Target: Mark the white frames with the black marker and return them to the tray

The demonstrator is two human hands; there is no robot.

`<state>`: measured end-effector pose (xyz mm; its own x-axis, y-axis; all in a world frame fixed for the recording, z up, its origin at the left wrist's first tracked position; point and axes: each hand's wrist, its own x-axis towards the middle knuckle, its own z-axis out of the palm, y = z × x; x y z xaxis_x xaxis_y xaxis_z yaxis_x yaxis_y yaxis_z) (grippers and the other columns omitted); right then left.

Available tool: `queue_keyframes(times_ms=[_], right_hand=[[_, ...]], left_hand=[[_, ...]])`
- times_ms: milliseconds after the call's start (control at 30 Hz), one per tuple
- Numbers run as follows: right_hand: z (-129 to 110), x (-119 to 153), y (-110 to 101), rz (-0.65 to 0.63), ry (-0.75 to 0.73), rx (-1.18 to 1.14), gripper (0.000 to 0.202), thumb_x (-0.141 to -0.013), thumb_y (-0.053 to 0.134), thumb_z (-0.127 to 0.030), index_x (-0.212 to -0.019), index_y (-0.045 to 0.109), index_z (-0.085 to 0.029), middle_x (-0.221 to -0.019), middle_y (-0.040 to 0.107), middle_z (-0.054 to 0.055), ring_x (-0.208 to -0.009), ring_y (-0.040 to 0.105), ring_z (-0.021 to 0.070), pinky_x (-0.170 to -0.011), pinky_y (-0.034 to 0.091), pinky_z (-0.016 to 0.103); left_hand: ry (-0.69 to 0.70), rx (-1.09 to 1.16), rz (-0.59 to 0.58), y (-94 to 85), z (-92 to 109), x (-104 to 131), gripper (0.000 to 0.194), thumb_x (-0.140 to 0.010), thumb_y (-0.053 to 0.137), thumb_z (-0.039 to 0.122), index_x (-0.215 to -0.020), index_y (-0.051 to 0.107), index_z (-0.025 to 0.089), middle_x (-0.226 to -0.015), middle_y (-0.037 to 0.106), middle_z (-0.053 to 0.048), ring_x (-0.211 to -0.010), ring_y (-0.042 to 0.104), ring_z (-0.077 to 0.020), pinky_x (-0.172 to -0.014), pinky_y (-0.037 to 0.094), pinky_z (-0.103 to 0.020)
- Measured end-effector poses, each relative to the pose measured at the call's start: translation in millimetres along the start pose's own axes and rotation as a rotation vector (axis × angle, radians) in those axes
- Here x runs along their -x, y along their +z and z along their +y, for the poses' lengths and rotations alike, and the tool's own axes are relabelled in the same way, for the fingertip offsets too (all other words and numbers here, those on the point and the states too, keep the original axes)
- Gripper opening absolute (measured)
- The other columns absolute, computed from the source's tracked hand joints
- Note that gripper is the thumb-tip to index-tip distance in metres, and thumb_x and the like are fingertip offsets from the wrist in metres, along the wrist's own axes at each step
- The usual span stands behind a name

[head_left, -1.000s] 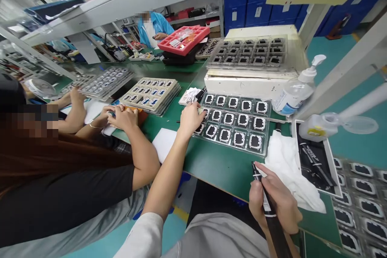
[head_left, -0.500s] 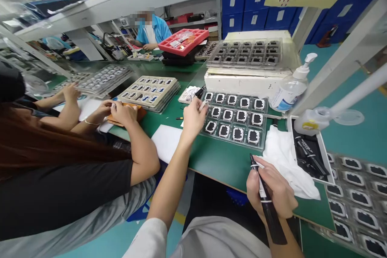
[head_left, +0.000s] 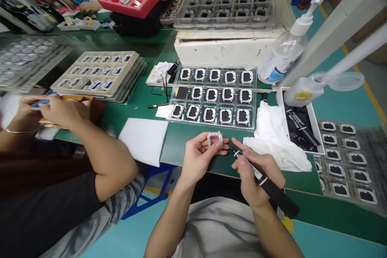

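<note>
Between the thumb and fingers of my left hand [head_left: 198,155] is a small silver-white watch-case frame [head_left: 215,138], held up above the front edge of the bench. My right hand [head_left: 261,173] grips a black marker pen [head_left: 263,181] like a writing tool. Its uncapped tip is close beside the frame; whether they touch I cannot tell. Just beyond my hands lies a clear plastic tray [head_left: 211,123] with several similar frames in its pockets. One pocket at the left of the middle row shows only a dark bottom [head_left: 182,93].
White cloth [head_left: 275,137] and a box of markers [head_left: 302,129] lie at the right, near a pump bottle [head_left: 284,56]. A white foam sheet [head_left: 143,139] lies left. A co-worker's arm [head_left: 105,141] reaches in from the left. Stacked trays [head_left: 347,161] stand lower right.
My left hand has come from the tray's left side back toward me with the frame. My right hand has brought the marker tip up to it. The view has tilted down and turned.
</note>
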<state>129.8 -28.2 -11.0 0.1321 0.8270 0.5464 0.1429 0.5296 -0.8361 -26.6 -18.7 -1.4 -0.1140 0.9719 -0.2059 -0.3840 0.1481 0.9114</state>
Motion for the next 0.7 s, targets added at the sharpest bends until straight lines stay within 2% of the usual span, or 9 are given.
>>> queue_keyframes(times_ms=[100,167,267,367,467,567,700], right_hand=[[-5.6,-4.8,2.8,-0.076,-0.016,0.06,0.011,-0.103,0.077,-0.013,-0.108,0.075,-0.022,-0.106,0.09,0.008,-0.104,0.091,0.0323,-0.082,0.079,0.038],[-9.1,-7.6,2.8,-0.104,-0.017,0.097,0.012,-0.103,0.076,-0.013,-0.111,0.076,-0.022,-0.119,0.09,0.01,-0.091,0.091,0.0272,-0.078,0.079,0.035],[-12.2,-9.4,2.1,-0.108,-0.002,0.124,0.013,-0.103,0.076,-0.012,-0.111,0.076,-0.023,-0.12,0.09,0.009,-0.078,0.09,0.0221,-0.073,0.078,0.03],[-12.2,-10.0,2.1,-0.122,-0.002,0.133,0.017,-0.101,0.076,-0.009,-0.111,0.076,-0.022,-0.118,0.09,0.008,-0.092,0.091,0.0248,-0.077,0.079,0.03],[-10.2,-9.8,2.7,-0.116,-0.038,0.118,0.023,-0.099,0.077,-0.006,-0.115,0.077,-0.023,-0.115,0.091,0.006,-0.109,0.09,0.0279,-0.089,0.08,0.033],[-7.9,-8.6,2.9,-0.107,-0.057,0.134,0.03,-0.097,0.078,-0.003,-0.118,0.078,-0.024,-0.113,0.09,0.003,-0.112,0.09,0.0277,-0.097,0.079,0.035],[-6.9,-7.1,2.2,-0.108,-0.054,0.154,0.029,-0.098,0.079,-0.004,-0.119,0.078,-0.024,-0.114,0.09,0.003,-0.111,0.09,0.0274,-0.095,0.079,0.034]], left_hand=[[0.002,-0.086,-0.026,-1.7,2.0,2.1,0.033,-0.089,0.099,0.041,-0.105,0.087,0.016,-0.098,0.09,-0.011,-0.081,0.085,-0.0202,-0.078,0.073,-0.029],[0.006,-0.149,-0.047,-1.9,2.9,4.0,0.029,-0.088,0.099,0.039,-0.101,0.087,0.016,-0.091,0.089,-0.009,-0.079,0.084,-0.0203,-0.076,0.072,-0.028],[-0.001,-0.229,-0.047,-1.4,3.4,7.0,0.028,-0.09,0.096,0.041,-0.099,0.088,0.016,-0.086,0.087,-0.008,-0.078,0.084,-0.022,-0.072,0.07,-0.027],[0.005,-0.286,-0.029,-1.5,3.1,9.4,0.028,-0.093,0.094,0.043,-0.099,0.087,0.017,-0.084,0.086,-0.007,-0.076,0.083,-0.0222,-0.07,0.068,-0.028],[0.015,-0.307,-0.023,-1.7,2.6,11.0,0.026,-0.096,0.091,0.044,-0.098,0.087,0.018,-0.083,0.086,-0.006,-0.075,0.083,-0.0213,-0.068,0.067,-0.027],[0.033,-0.306,-0.027,-2.0,1.7,11.5,0.023,-0.098,0.09,0.039,-0.096,0.085,0.018,-0.081,0.085,-0.005,-0.074,0.082,-0.02,-0.066,0.064,-0.024],[0.05,-0.336,-0.031,-3.5,-0.7,11.9,0.017,-0.098,0.09,0.033,-0.096,0.085,0.018,-0.079,0.084,-0.003,-0.071,0.078,-0.0171,-0.064,0.06,-0.021]])
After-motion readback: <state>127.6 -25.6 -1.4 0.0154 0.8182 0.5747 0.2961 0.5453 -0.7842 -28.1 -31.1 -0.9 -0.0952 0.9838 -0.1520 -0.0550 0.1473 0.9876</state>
